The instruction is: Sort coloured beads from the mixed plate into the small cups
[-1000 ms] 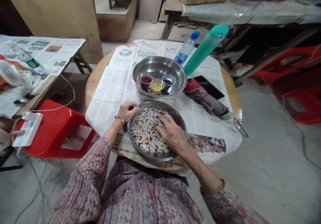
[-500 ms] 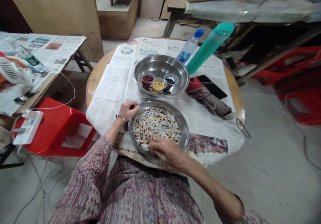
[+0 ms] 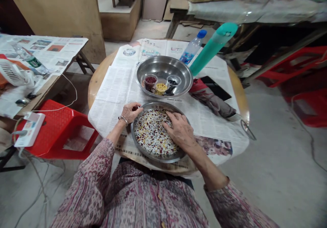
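A shallow steel tray point(image 3: 135, 140) full of mixed white, red and yellow beans point(image 3: 150, 136) sits near the table's front edge. My left hand point(image 3: 130, 112) grips its left rim. My right hand point(image 3: 180, 131) lies flat on the beans at the right side, fingers spread. Behind the tray stands a steel bowl point(image 3: 163, 66) with three small cups: red beans point(image 3: 150, 80), yellow beans point(image 3: 161, 87) and dark beans point(image 3: 173, 82).
Newspaper point(image 3: 114, 85) covers the round wooden table. A teal bottle point(image 3: 213, 47), a clear water bottle point(image 3: 192, 47), a folded umbrella point(image 3: 212, 100) and a black phone point(image 3: 217, 88) lie at the right. A red stool point(image 3: 58, 125) stands at the left.
My right hand swept from the tray's middle to its near edge, then back up to the right side of the beans. My left hand stayed on the rim.
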A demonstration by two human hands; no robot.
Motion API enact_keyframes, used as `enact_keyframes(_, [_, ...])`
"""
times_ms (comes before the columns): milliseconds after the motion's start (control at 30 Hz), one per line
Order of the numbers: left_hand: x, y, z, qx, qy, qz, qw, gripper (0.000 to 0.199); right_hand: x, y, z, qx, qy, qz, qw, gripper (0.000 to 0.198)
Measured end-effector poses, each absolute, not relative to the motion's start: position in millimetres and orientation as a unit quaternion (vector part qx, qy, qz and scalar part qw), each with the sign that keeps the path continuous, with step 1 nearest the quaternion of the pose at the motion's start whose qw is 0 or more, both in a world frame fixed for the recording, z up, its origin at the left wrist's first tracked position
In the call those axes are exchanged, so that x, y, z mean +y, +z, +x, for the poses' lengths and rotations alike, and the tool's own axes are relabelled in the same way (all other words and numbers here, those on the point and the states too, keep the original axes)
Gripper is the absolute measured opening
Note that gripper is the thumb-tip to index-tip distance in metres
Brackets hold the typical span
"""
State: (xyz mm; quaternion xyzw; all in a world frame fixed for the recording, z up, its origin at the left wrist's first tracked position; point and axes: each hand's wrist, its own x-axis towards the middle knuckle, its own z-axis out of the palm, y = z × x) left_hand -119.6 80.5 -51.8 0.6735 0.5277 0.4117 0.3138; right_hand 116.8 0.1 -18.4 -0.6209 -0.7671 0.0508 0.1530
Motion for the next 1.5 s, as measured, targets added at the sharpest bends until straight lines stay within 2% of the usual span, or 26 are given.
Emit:
enact_keyframes(67, [80.5,-52.5,-119.5,0.526,0.414,0.673,0.315,0.013,-4.5,-23.4,116.0,-0.756,0.071,-0.632,0.156,0.042])
enact_keyframes(167, [80.2,-52.1,-119.2,0.526,0.415,0.672,0.315,0.013,-9.7,-31.0,106.1,-0.751,0.141,-0.611,0.205,0.026])
enact_keyframes(233, [79.9,-51.4,-119.0,0.528,0.413,0.672,0.316,0.013,-11.2,-32.1,95.4,-0.733,0.216,-0.598,0.243,0.021])
enact_keyframes(333, [79.5,-50.5,-118.9,0.533,0.412,0.669,0.315,0.014,-14.9,-27.5,77.5,-0.675,0.356,-0.596,0.252,0.021])
enact_keyframes(400, [79.4,-50.2,-119.1,0.534,0.412,0.667,0.316,0.014,-20.2,-24.0,66.8,-0.648,0.411,-0.585,0.264,0.022])
enact_keyframes(567, [79.5,-50.4,-119.4,0.526,0.415,0.67,0.319,0.013,-36.8,-26.2,51.2,-0.757,0.358,-0.437,0.329,0.024])
enact_keyframes(700, [79.1,-50.3,-119.1,0.526,0.417,0.669,0.318,0.013,-34.5,-31.8,50.6,-0.865,0.247,-0.35,0.259,0.027])
enact_keyframes(833, [78.5,-48.9,-119.2,0.532,0.411,0.674,0.307,0.014,-14.5,-31.3,59.0,-0.892,0.141,-0.368,0.223,0.022])
enact_keyframes(967, [78.5,-48.3,-119.5,0.532,0.407,0.677,0.304,0.016,1.3,-27.0,79.9,-0.867,0.089,-0.453,0.19,0.021])
enact_keyframes(1100, [79.0,-49.7,-119.7,0.53,0.408,0.677,0.308,0.017,-4.6,-27.5,110.0,-0.835,0.136,-0.512,0.148,0.023])
enact_keyframes(1167, [79.2,-50.2,-119.6,0.53,0.408,0.677,0.307,0.017,-14.8,-28.1,122.9,-0.82,0.175,-0.522,0.158,0.025])
enact_keyframes(1300, [78.9,-49.2,-119.2,0.535,0.406,0.674,0.308,0.015,-41.0,-22.9,131.3,-0.815,0.24,-0.488,0.201,0.029])
enact_keyframes(1433, [78.2,-47.3,-118.9,0.538,0.403,0.673,0.309,0.015,-55.9,-20.4,119.5,-0.838,0.272,-0.436,0.182,0.046])
enact_keyframes(1500, [78.2,-47.0,-118.9,0.537,0.405,0.673,0.309,0.014,-52.7,-24.0,111.7,-0.844,0.282,-0.422,0.174,0.042])
